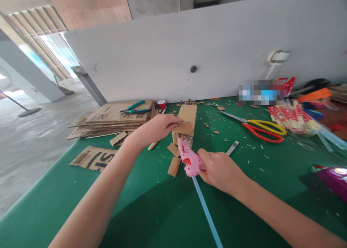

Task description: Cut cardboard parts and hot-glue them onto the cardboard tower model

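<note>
I have right hand [221, 170] wrapped round glue gun [187, 157], pointed at cardboard block [188, 112], far middle of table [54, 197]; left hand [162, 124] touches block's left side, probably steadying it, can't tell if pinching

Pink glue gun [191, 161] is pointing at tan cardboard assembly [187, 114], which is resting on tabletop [62, 197]; blue glue stick [206, 212] is protruding rearward.

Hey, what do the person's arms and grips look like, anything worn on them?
The left arm and right arm are bare as far as they show, with no sleeves. The left grip and right grip wear no gloves, and no watch or bracelet shows.
</note>
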`<action>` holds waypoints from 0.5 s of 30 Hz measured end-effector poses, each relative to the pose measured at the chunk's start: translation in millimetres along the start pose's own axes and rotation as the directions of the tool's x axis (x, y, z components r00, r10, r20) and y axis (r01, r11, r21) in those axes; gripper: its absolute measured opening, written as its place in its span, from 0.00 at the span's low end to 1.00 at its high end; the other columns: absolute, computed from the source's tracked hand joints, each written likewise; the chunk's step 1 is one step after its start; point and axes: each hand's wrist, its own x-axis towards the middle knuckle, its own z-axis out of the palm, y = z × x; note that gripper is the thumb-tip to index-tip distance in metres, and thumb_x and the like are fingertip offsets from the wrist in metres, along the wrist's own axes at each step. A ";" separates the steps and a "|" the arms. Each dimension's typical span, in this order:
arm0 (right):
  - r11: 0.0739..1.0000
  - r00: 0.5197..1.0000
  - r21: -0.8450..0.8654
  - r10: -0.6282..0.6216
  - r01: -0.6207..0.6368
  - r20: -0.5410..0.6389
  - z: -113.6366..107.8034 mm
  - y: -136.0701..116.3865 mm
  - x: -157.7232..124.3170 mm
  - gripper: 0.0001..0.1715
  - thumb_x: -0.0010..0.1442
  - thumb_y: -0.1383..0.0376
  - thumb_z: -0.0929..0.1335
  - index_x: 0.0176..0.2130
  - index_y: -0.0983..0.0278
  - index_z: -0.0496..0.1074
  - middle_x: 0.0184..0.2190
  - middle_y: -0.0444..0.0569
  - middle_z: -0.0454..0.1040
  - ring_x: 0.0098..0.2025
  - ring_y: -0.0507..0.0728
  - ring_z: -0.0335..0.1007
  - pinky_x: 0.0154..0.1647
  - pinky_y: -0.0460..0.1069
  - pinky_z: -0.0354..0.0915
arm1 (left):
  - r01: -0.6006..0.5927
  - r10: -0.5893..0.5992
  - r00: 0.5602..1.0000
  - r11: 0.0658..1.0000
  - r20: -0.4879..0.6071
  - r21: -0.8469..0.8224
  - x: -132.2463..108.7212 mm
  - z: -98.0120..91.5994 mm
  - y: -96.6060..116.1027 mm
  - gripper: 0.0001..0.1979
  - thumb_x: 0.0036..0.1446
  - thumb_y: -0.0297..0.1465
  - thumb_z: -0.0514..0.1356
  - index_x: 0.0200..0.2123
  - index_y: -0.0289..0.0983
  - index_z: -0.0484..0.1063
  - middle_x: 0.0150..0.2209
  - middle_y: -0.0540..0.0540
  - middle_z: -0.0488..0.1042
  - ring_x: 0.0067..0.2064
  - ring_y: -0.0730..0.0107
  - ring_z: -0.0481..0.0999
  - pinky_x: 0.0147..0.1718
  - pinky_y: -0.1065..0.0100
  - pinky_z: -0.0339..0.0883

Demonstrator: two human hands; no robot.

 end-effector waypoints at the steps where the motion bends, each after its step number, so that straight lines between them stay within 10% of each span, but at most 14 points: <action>1: 1.000 1.000 -0.002 0.000 0.000 -0.002 -0.1 0.2 -0.2 0.03 0.54 0.69 0.61 0.33 0.65 0.61 0.23 0.49 0.73 0.23 0.57 0.70 0.21 0.49 0.42 | 0.000 0.000 1.000 1.000 0.000 0.000 0.1 0.0 0.0 0.18 0.62 0.26 0.48 0.50 0.37 0.71 0.50 0.46 0.75 0.49 0.67 0.73 0.49 0.67 0.65; 15: 1.000 0.997 -0.013 -0.005 0.004 -0.076 1.9 6.7 -11.2 0.02 0.54 0.68 0.61 0.30 0.63 0.59 0.19 0.45 0.68 0.19 0.55 0.66 0.20 0.48 0.40 | -0.029 0.028 1.000 1.000 -0.004 -0.013 0.3 0.8 -0.4 0.17 0.62 0.27 0.47 0.49 0.37 0.71 0.49 0.46 0.75 0.48 0.67 0.74 0.48 0.67 0.65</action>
